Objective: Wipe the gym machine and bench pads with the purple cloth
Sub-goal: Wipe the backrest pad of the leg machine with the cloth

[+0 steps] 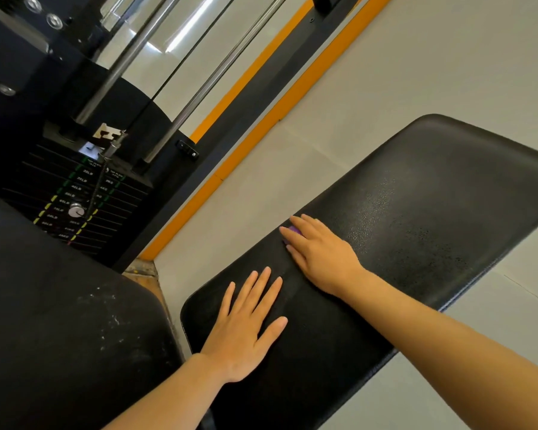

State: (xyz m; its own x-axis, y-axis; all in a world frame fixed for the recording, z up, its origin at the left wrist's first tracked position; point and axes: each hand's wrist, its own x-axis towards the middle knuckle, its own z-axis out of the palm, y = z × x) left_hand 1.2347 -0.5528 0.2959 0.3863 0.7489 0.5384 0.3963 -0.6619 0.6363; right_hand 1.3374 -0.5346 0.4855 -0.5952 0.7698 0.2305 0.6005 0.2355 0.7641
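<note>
Where it shows, purple cloth (295, 230) — mostly hidden, under right hand (320, 256)

Far half of bench pad (432, 193) lay open; weight stack (75, 193) and second pad (59, 305) blocked the left side.

bench pad (416, 218): black, pebbled | cloth (296, 230): purple | floor stripe (255, 125): orange | floor (416, 72): grey
</note>
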